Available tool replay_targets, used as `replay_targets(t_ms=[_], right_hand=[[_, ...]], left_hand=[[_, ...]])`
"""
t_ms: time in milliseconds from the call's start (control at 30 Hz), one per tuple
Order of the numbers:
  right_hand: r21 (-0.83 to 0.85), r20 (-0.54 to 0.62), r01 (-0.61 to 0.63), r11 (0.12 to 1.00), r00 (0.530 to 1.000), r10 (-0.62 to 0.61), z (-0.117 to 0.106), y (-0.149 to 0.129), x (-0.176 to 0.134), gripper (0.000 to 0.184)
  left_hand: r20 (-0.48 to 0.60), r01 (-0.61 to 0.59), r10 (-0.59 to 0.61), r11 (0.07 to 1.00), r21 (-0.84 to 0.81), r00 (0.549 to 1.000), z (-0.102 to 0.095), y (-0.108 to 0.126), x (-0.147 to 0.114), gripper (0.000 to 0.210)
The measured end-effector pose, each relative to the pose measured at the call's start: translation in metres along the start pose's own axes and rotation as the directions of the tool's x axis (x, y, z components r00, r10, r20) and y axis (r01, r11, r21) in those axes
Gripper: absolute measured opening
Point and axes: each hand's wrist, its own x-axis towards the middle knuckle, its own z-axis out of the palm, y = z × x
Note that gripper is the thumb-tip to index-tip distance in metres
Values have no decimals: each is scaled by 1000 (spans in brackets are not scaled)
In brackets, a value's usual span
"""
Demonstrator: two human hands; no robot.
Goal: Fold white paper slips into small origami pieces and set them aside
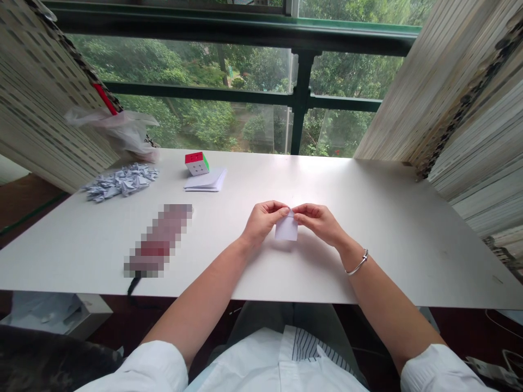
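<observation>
A small folded piece of white paper [286,228] is held just above the white table, with a pointed tip at its top. My left hand [265,219] pinches its upper left edge between thumb and fingers. On the other side, my right hand [317,220] grips the upper right edge the same way. The paper's lower part hangs free and casts a soft shadow on the table. Fingertips cover part of the folded tip.
At the back left lies a pile of folded paper pieces [121,182] beside a plastic bag [122,130]. A puzzle cube [198,164] rests on stacked white paper [216,181]. A blurred-out object with a dark strap [157,242] lies left of my arm. Curtains [412,81] and a window border the table [388,261].
</observation>
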Motion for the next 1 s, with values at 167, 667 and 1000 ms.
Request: replay_targets(t_ms=[167,667,1000], right_hand=[[35,129,13,999,992,-17,-8,-1,-1,37],[-195,9,145,970,989,-146,-4,4,-2,23],[-313,24,238,920,970,-243,0,-1,-5,19]], left_hand=[[11,73,-72,995,-66,997,-4,-3,2,26],[16,106,-105,991,-76,994,-1,0,0,27],[-25,20,-18,997,68,1000,3,2,-2,28]])
